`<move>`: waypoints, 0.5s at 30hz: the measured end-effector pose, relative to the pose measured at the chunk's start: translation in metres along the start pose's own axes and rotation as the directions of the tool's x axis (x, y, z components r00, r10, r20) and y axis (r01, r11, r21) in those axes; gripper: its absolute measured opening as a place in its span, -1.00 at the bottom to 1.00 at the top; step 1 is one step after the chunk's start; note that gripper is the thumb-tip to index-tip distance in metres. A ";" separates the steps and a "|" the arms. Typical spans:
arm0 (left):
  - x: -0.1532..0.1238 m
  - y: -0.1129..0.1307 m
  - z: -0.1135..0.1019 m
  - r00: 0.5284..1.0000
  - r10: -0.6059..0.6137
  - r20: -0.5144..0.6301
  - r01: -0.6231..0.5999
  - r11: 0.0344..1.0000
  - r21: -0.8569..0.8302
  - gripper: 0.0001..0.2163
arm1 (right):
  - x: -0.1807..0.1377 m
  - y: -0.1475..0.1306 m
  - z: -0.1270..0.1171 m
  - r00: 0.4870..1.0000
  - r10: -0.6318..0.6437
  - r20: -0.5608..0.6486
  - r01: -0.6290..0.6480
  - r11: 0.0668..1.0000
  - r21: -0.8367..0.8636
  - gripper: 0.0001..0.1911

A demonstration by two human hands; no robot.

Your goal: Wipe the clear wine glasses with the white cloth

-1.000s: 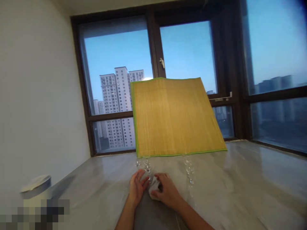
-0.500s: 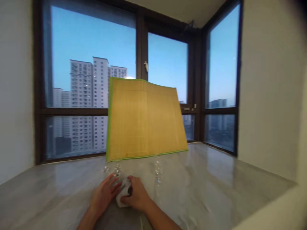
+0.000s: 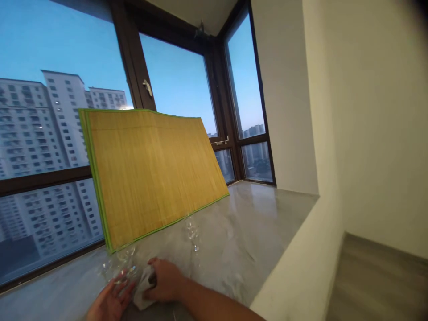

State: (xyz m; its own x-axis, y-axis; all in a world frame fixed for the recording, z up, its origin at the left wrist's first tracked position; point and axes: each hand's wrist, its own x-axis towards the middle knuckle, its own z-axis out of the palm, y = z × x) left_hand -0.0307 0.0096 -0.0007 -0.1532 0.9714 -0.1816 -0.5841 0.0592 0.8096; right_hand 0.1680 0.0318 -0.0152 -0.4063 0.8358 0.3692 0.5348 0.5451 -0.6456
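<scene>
The right hand (image 3: 164, 281) has its thumb and fingers curved around a crumpled white wad (image 3: 143, 295), cloth or paper, gripping its side at about 3 o'clock; a dark patch shows between thumb and forefinger, and I cannot tell whether it is a thing or shadow. The wad sits low over the marbled windowsill (image 3: 254, 218), and whether it touches the surface is hidden.

At 9 o'clock from the wad, the left hand (image 3: 112, 299) is palm up, its fingers partly spread and slightly bent. Their tips overlap blurred clear glassware (image 3: 126, 257), which stands at 11 o'clock from the wad; I cannot tell whether they hold it. Another clear glass piece (image 3: 192, 232) stands apart from both hands, between 1 and 2 o'clock.

At 12 o'clock, beyond the glassware, a yellow straw mat (image 3: 154, 174) with green edging leans upright before the dark-framed window (image 3: 177, 80). A white window handle (image 3: 147, 88) shows above its top edge. Apartment towers (image 3: 62, 120) rise outside at 11 o'clock, and a pale wall (image 3: 368, 125) stands at 2 o'clock.
</scene>
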 end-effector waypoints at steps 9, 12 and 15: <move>-0.007 0.000 0.011 0.999 0.048 -0.021 -0.047 0.998 0.036 -0.85 | -0.002 -0.004 -0.006 0.996 0.001 -0.092 0.005 0.998 0.057 -0.12; -0.023 -0.003 0.018 0.983 0.177 -0.048 -0.170 0.978 0.121 -0.74 | -0.007 -0.007 -0.009 0.987 0.093 -0.131 -0.082 0.993 0.090 -0.16; -0.027 -0.008 0.021 0.931 0.360 -0.050 -0.334 0.902 0.274 -0.61 | -0.005 -0.002 -0.005 0.978 0.116 -0.174 -0.111 0.993 0.038 -0.18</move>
State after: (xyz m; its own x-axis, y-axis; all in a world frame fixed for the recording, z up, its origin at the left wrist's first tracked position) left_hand -0.0055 -0.0121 0.0095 -0.3933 0.9145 0.0946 -0.2568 -0.2080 0.9438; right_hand 0.1722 0.0270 -0.0124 -0.2061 0.8920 0.4024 0.5478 0.4459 -0.7079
